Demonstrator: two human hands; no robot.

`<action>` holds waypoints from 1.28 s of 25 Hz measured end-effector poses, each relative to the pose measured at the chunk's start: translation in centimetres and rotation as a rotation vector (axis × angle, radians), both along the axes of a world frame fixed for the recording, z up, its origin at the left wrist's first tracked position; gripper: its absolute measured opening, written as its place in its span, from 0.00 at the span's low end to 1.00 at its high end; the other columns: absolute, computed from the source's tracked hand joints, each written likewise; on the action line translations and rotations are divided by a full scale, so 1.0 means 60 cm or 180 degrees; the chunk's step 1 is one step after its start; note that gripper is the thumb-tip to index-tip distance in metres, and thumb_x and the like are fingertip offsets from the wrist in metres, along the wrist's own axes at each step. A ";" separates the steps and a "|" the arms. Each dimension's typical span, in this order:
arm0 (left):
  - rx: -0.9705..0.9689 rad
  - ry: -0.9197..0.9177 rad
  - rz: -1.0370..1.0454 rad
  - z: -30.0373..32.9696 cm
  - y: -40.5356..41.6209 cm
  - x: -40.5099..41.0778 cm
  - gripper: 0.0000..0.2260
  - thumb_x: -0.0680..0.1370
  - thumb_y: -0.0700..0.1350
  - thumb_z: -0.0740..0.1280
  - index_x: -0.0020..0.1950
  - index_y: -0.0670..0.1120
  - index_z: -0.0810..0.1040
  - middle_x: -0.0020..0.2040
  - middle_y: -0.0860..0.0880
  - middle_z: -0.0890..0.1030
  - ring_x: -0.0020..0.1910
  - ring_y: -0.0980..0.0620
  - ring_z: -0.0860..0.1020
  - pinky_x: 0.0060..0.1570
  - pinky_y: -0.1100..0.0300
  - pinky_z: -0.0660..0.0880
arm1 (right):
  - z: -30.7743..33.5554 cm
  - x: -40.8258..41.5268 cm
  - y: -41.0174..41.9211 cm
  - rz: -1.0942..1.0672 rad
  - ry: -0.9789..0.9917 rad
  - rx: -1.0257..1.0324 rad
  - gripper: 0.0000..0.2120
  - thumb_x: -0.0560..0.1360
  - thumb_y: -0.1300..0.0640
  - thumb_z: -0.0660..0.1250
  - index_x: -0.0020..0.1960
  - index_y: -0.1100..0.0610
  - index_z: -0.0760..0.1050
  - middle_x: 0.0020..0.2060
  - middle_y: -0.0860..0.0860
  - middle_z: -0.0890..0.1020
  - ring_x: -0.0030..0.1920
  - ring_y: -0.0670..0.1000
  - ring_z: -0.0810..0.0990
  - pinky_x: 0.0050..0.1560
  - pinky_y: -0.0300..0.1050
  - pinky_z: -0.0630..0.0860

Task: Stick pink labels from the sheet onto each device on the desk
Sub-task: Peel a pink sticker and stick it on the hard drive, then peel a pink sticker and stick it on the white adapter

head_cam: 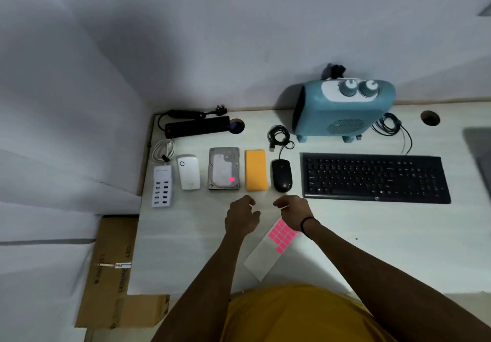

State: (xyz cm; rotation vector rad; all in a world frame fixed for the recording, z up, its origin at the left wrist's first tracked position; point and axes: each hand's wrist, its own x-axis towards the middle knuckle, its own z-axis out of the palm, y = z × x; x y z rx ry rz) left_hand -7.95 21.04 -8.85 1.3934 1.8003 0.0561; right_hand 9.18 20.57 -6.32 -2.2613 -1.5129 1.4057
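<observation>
A row of devices lies on the white desk (358, 235): a white USB hub (162, 187), a white adapter (188, 172), a hard drive (221, 166) bearing a pink label (231, 179), an orange power bank (255, 170), a black mouse (281, 175) and a black keyboard (374, 178). A blue heater (342, 107) and a black power strip (198, 126) stand behind them. The label sheet (265, 256) with several pink labels (281, 235) lies partly under my right wrist. My left hand (243, 216) and right hand (292, 211) hover in front of the power bank, fingers loosely curled, with nothing visible in them.
Coiled cables lie by the mouse (279, 135), the heater (388, 126) and the hub (163, 150). Two cable holes (430, 118) are cut in the desk's far side. A cardboard box (111, 270) sits beside the desk's left edge. A wall runs behind.
</observation>
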 end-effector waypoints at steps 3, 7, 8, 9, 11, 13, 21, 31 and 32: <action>-0.0236 0.0287 -0.0378 -0.022 -0.045 0.023 0.17 0.75 0.51 0.73 0.62 0.50 0.78 0.59 0.47 0.81 0.56 0.47 0.81 0.52 0.54 0.79 | -0.013 0.023 -0.060 0.0409 -0.0275 -0.0047 0.20 0.74 0.71 0.60 0.57 0.56 0.83 0.58 0.54 0.83 0.57 0.53 0.81 0.58 0.41 0.78; -0.0452 0.0591 -0.0640 -0.037 -0.086 0.037 0.19 0.75 0.53 0.73 0.63 0.48 0.75 0.60 0.45 0.78 0.59 0.44 0.78 0.52 0.54 0.75 | -0.031 0.030 -0.114 0.1311 -0.0453 -0.0349 0.19 0.78 0.62 0.63 0.67 0.52 0.76 0.67 0.53 0.77 0.66 0.56 0.75 0.67 0.50 0.73; -0.0460 0.0614 -0.0628 -0.037 -0.089 0.039 0.19 0.74 0.53 0.73 0.62 0.48 0.75 0.60 0.45 0.78 0.59 0.44 0.78 0.52 0.53 0.75 | -0.033 0.029 -0.120 0.1405 -0.0495 -0.0393 0.20 0.78 0.60 0.64 0.69 0.52 0.74 0.67 0.52 0.76 0.67 0.56 0.74 0.66 0.52 0.73; -0.0470 0.0612 -0.0606 -0.038 -0.092 0.040 0.20 0.74 0.53 0.73 0.62 0.48 0.75 0.59 0.45 0.78 0.59 0.44 0.78 0.52 0.53 0.75 | -0.036 0.027 -0.124 0.1435 -0.0551 -0.0399 0.21 0.78 0.59 0.65 0.70 0.51 0.73 0.67 0.52 0.76 0.67 0.56 0.74 0.65 0.53 0.74; -0.0578 0.0517 -0.0449 -0.041 -0.097 0.043 0.20 0.72 0.53 0.75 0.60 0.48 0.77 0.58 0.46 0.79 0.58 0.45 0.79 0.52 0.53 0.76 | -0.039 0.026 -0.126 0.1473 -0.0654 -0.0332 0.22 0.77 0.58 0.67 0.70 0.50 0.73 0.67 0.52 0.75 0.66 0.57 0.74 0.63 0.54 0.75; -0.0736 0.0333 -0.0199 -0.046 -0.101 0.047 0.19 0.70 0.52 0.78 0.57 0.46 0.82 0.55 0.46 0.83 0.55 0.46 0.81 0.52 0.52 0.80 | -0.042 0.026 -0.128 0.1571 -0.0734 -0.0307 0.23 0.77 0.56 0.68 0.71 0.50 0.71 0.67 0.53 0.73 0.66 0.57 0.73 0.62 0.55 0.75; -0.1678 -0.1204 0.0959 -0.037 -0.118 0.050 0.14 0.79 0.45 0.72 0.63 0.42 0.82 0.57 0.45 0.85 0.57 0.44 0.82 0.57 0.50 0.77 | -0.034 0.044 -0.140 0.0716 -0.0023 0.0196 0.19 0.69 0.57 0.78 0.60 0.54 0.81 0.52 0.53 0.84 0.48 0.50 0.81 0.59 0.48 0.78; -0.1778 -0.2162 0.1476 0.008 -0.115 0.051 0.09 0.82 0.44 0.67 0.62 0.45 0.80 0.58 0.46 0.84 0.57 0.46 0.80 0.63 0.48 0.74 | 0.003 0.041 -0.137 0.0113 0.0000 0.0568 0.14 0.70 0.56 0.77 0.54 0.59 0.85 0.49 0.53 0.87 0.48 0.50 0.84 0.58 0.40 0.78; -0.1763 -0.2153 0.1403 0.010 -0.117 0.052 0.09 0.83 0.44 0.66 0.61 0.45 0.80 0.56 0.48 0.84 0.57 0.47 0.80 0.61 0.49 0.73 | 0.005 0.040 -0.136 0.0063 -0.0015 0.0578 0.13 0.71 0.57 0.77 0.54 0.59 0.85 0.49 0.53 0.87 0.48 0.50 0.84 0.58 0.41 0.78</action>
